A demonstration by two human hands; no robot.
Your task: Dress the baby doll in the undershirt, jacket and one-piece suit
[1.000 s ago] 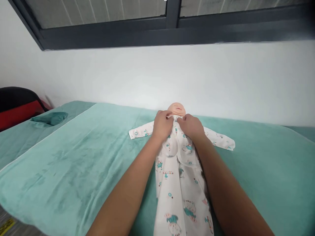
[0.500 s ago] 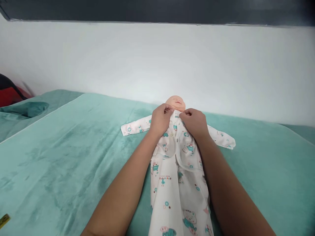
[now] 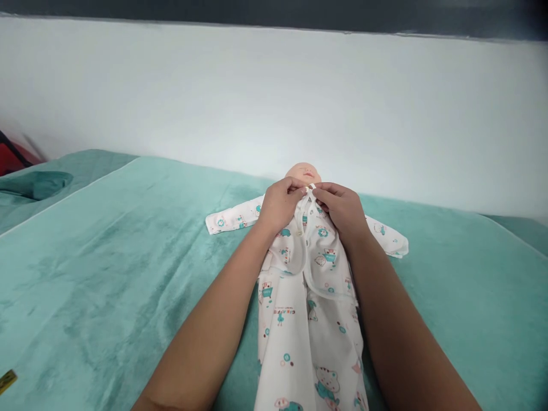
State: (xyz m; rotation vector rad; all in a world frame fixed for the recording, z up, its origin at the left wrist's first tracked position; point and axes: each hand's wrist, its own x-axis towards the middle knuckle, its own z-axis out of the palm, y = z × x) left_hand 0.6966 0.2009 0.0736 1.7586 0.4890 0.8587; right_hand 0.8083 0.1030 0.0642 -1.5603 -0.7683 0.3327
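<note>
A baby doll (image 3: 303, 171) lies on its back, dressed in a white baby jacket (image 3: 325, 257) and white trousers (image 3: 285, 337), both printed with small animals. At the doll's neck, my left hand (image 3: 282, 202) pinches the jacket's left front edge near the collar. Opposite it, my right hand (image 3: 340, 205) grips the other front edge between thumb and fingers. Both collar edges are raised and meet just below the chin. Lower down, the two fronts of the jacket hang apart, with small snaps along the edge. Its sleeves stretch out to both sides.
The doll rests on a green plush cover (image 3: 128, 274) with a pale seam at the left. Behind is a white wall (image 3: 240, 97) with a dark panel above it. A red and black item (image 3: 12, 157) sits far left, and a yellow strip (image 3: 7, 381) lies at the lower left.
My hands have come closer together, bringing the two collar edges up and against each other. The view has tipped slightly downward.
</note>
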